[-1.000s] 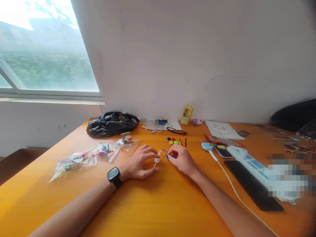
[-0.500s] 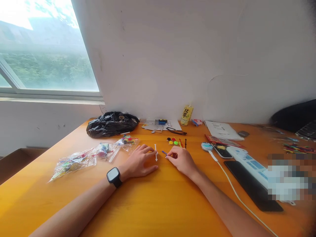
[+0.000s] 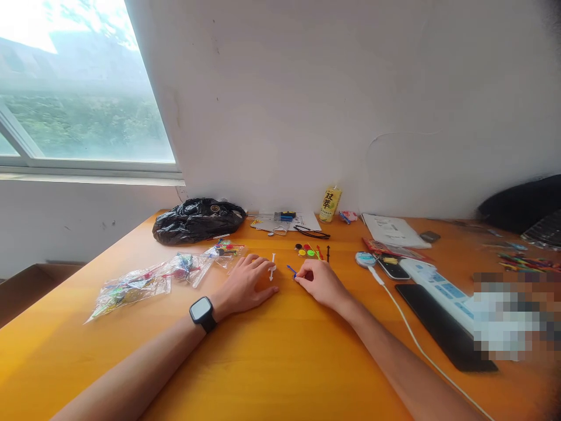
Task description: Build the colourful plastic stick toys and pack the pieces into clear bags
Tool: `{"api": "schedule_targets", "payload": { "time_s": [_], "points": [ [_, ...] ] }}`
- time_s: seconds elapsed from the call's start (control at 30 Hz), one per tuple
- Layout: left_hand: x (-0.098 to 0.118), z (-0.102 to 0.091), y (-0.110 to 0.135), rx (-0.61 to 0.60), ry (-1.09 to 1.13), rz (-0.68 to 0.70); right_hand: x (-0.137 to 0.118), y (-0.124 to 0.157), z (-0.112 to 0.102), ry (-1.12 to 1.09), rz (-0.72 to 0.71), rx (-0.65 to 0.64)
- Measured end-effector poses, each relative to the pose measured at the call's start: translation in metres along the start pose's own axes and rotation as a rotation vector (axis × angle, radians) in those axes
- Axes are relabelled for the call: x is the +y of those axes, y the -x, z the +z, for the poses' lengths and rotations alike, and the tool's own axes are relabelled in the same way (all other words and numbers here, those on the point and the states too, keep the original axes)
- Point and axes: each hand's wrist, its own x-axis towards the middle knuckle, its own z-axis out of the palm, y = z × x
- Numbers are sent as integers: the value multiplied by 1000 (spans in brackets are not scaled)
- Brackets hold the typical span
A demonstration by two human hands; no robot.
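Note:
My left hand (image 3: 246, 282), with a black smartwatch (image 3: 201, 311) on its wrist, rests on the orange table (image 3: 280, 362) and pinches a small white plastic stick (image 3: 272, 268) between fingertips. My right hand (image 3: 319, 282) lies beside it, fingers curled around a small blue plastic stick (image 3: 291, 271) whose tip pokes out to the left. Just beyond the hands sits a cluster of small coloured discs and sticks (image 3: 312, 252).
Clear bags of coloured pieces (image 3: 153, 278) lie left; a black plastic bag (image 3: 197, 220) sits by the wall. Papers (image 3: 392, 230), a yellow drink pouch (image 3: 329, 203), a white cable (image 3: 421, 345), a power strip (image 3: 442, 289) and a black slab (image 3: 445, 327) fill the right.
The left hand lifted the white stick off the table and carried it slightly away and left. The right hand drew back a little with the blue stick.

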Motion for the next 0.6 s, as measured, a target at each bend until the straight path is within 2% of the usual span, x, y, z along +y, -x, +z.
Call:
{"api": "schedule_targets", "payload": {
  "time_s": [0.2,0.33,0.6],
  "points": [
    [1,0,-1,24,-33,-44,1,1,1,3,-66,-30],
    [-2,2,-2,34,-43,-74,4,5,6,18,-128,9],
    [-13,11,1,84,5,-85,11,1,16,-210,-112,10]
  ]
}}
